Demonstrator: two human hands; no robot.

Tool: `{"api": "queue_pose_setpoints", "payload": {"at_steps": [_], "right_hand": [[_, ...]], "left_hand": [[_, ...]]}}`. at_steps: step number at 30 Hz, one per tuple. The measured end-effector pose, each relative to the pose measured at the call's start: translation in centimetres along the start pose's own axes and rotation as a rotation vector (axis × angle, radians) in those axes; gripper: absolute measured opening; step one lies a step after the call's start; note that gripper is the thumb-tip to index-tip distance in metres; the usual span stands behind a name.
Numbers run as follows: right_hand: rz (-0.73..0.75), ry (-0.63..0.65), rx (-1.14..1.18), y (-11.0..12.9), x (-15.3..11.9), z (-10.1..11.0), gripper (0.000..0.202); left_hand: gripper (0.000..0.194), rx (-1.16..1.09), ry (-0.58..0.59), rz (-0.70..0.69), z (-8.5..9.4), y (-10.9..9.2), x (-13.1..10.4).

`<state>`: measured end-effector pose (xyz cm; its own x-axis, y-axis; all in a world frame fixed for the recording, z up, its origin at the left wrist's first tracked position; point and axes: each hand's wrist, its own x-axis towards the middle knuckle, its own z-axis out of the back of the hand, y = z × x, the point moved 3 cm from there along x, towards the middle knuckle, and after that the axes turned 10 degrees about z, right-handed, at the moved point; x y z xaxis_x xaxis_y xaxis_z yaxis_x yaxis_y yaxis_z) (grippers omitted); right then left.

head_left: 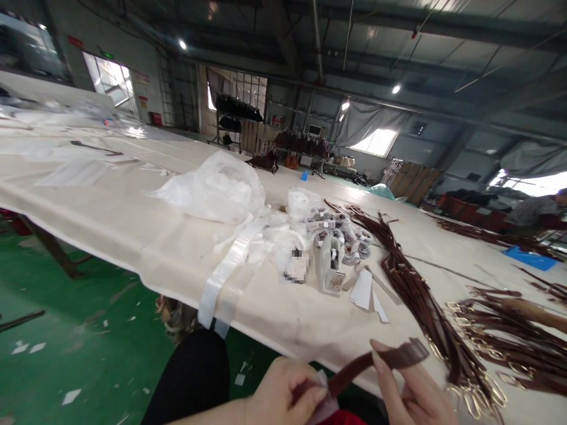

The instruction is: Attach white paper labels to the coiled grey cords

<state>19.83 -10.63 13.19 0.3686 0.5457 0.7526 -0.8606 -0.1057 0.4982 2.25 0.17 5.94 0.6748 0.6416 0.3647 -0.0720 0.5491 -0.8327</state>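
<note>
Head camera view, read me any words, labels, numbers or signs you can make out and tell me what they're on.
None can be read.
Red signs on the far wall: too small and blurred.
Green sign above the window: blurred.
Tag among the plastic bags: blurred out.

Bench layout, near edge

Plastic bag point(212, 189) lies left on the bench point(110, 218); hardware pile point(332, 236) at centre; strap bundle point(416, 289) right of it.

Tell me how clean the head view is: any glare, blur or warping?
Head view: windows and ceiling lamps blow out white; the table edge bows from wide-angle warp; both hands, left hand and right hand, with the brown strap are soft; a pixelated patch hides one item.
</note>
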Motion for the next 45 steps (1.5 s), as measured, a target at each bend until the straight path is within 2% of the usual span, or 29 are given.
{"api": "queue_pose_setpoints", "payload": {"at_steps": [2, 3, 5, 7, 8, 10, 12, 14, 16, 17, 19, 22, 23, 25, 28, 30, 32, 34, 36, 38, 41, 45], "right_hand": [[0.149, 0.047, -0.012, 1.1, 2.0, 0.7, 0.019], [0.218, 0.071, -0.009, 1.6, 2.8, 0.8, 0.018], [0.33, 0.125, 0.022, 2.5, 3.8, 0.6, 0.019], [0.362, 0.19, 0.096, 3.0, 4.5, 0.1, 0.023], [0.328, 0.211, 0.15, 3.1, 4.9, -0.2, 0.025], [0.143, 0.187, 0.307, 2.9, 6.0, -0.7, 0.031], [-0.147, 0.056, 0.54, 2.3, 7.5, -1.0, 0.039], [-0.396, -0.096, 0.745, 1.7, 8.9, -1.3, 0.05], [-0.517, -0.195, 0.836, 1.0, 10.0, -1.6, 0.051], [-0.528, -0.192, 0.819, 0.6, 10.3, -1.7, 0.05], [-0.448, -0.114, 0.721, 0.0, 10.6, -2.0, 0.046], [-0.244, 0.12, 0.603, 0.0, 10.3, -2.7, 0.042], [-0.197, 0.158, 0.593, 0.1, 10.3, -2.9, 0.042], [-0.198, 0.13, 0.622, 0.4, 10.4, -3.0, 0.044], [-0.349, -0.058, 0.77, 0.6, 11.3, -3.1, 0.046], [-0.39, -0.106, 0.808, 0.8, 11.9, -3.2, 0.045], [-0.302, -0.066, 0.712, 1.3, 12.3, -3.1, 0.041], [-0.143, 0.001, 0.585, 1.9, 12.2, -3.1, 0.037], [-0.007, 0.054, 0.504, 2.5, 11.3, -3.2, 0.03], [0.067, 0.085, 0.469, 2.7, 10.0, -3.6, 0.026], [0.105, 0.059, 0.41, 2.8, 7.5, -4.5, 0.022], [0.046, -0.005, 0.408, 3.1, 4.8, -5.7, 0.027]], "left_hand": [[0.05, -0.093, 0.053, 0.03, 0.0, -1.2, 1.4], [0.051, -0.111, 0.041, 0.043, 0.3, -1.9, 2.2], [0.051, -0.107, -0.051, 0.011, 1.2, -3.7, 4.0], [0.048, -0.091, -0.133, -0.077, 2.4, -5.7, 5.6], [0.046, -0.08, -0.161, -0.117, 2.9, -6.6, 6.2], [0.047, -0.048, -0.192, -0.156, 3.4, -7.8, 7.2], [0.05, -0.001, -0.197, -0.188, 3.2, -8.4, 7.8], [0.051, 0.027, -0.146, -0.228, 2.5, -8.3, 8.3], [0.052, 0.014, -0.085, -0.237, 1.9, -8.1, 9.0], [0.052, -0.004, -0.069, -0.223, 1.8, -8.1, 9.4], [0.053, -0.045, -0.105, -0.196, 2.3, -8.4, 10.3], [0.051, -0.078, -0.202, -0.188, 3.9, -9.5, 11.3], [0.05, -0.08, -0.224, -0.191, 4.4, -9.9, 11.5], [0.049, -0.074, -0.24, -0.2, 5.2, -10.5, 11.8], [0.048, -0.063, -0.238, -0.192, 5.5, -11.1, 12.1], [0.048, -0.075, -0.242, -0.182, 5.5, -11.3, 12.3], [0.047, -0.093, -0.279, -0.17, 5.5, -11.4, 12.4], [0.047, -0.104, -0.325, -0.153, 5.5, -11.1, 12.2], [0.047, -0.098, -0.333, -0.143, 5.4, -10.5, 11.7], [0.049, -0.096, -0.305, -0.133, 5.3, -9.7, 10.8], [0.052, -0.142, -0.248, -0.046, 5.2, -8.4, 9.7], [0.051, -0.137, -0.199, 0.035, 4.6, -7.0, 8.4]]}}
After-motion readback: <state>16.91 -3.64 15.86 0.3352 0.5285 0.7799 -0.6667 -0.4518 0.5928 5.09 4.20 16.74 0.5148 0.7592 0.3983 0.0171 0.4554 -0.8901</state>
